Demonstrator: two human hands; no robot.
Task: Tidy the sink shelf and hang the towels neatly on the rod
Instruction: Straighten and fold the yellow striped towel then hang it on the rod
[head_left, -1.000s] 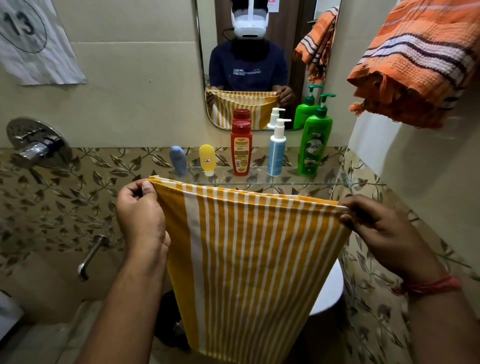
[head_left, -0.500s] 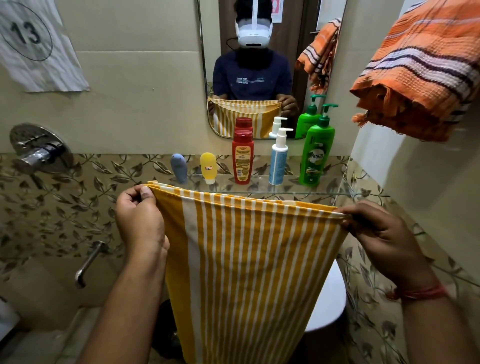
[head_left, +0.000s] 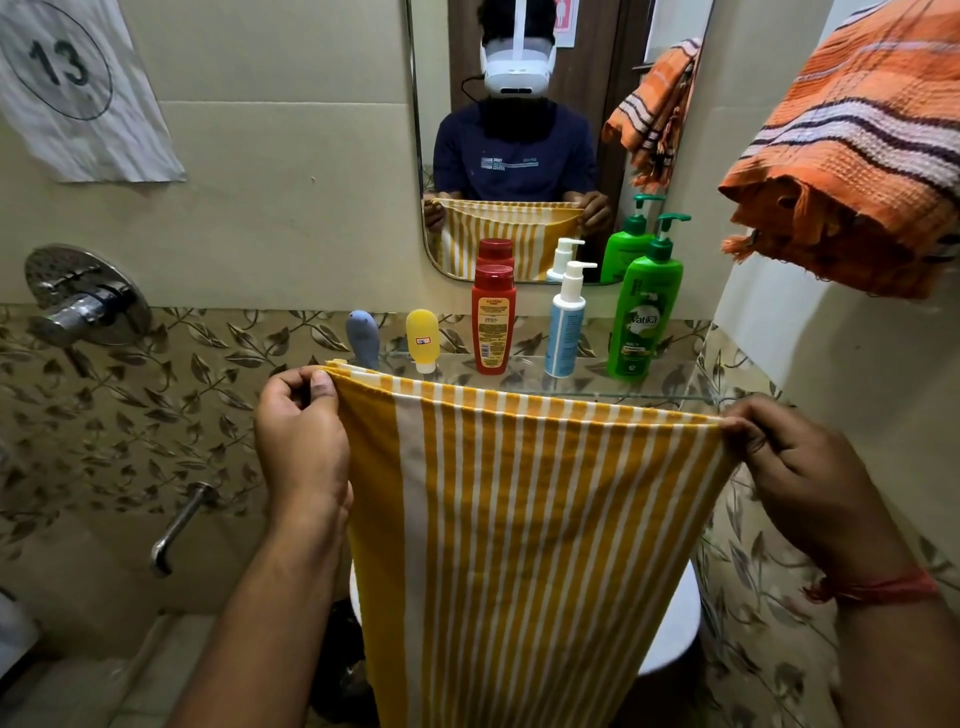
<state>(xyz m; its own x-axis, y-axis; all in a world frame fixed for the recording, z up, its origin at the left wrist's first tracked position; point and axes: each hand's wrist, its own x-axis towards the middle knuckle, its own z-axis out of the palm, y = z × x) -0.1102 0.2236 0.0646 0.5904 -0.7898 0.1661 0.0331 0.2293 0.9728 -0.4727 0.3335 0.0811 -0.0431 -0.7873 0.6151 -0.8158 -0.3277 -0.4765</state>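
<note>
- In the lower middle of the frame, nearest the camera, the yellow striped towel (head_left: 524, 545) hangs down flat from a folded top edge stretched between the two hands, its lower end running off the bottom of the frame.
- At the towel's left corner, the left hand (head_left: 301, 441) is curled closed, thumb and fingers pinching the edge; at the right corner the right hand (head_left: 795, 467) pinches it the same way between thumb and fingertips.
- To do this step well, I judge both pinches should keep the top edge taut and level, with the layers at the left corner lined up, so the fold stays square when it goes over the rod.
- Just behind the top edge, across the middle of the frame, the glass shelf (head_left: 670, 387) carries a neat row: a grey-blue tube (head_left: 362, 338), a yellow tube (head_left: 422, 340), a red bottle (head_left: 493, 319), a white pump bottle (head_left: 567, 322) and a green pump bottle (head_left: 644, 312). The shelf part looks done.
- When lifting, keep the towel clear of that row; a swinging edge could topple the tubes.
- In the upper right, an orange striped towel (head_left: 857, 150) hangs bunched, not flat; the rod itself is not visible, hidden under it if there. It probably needs straightening too.
- Farthest back, upper middle, the mirror (head_left: 431, 130) reflects the person and the towel.
</note>
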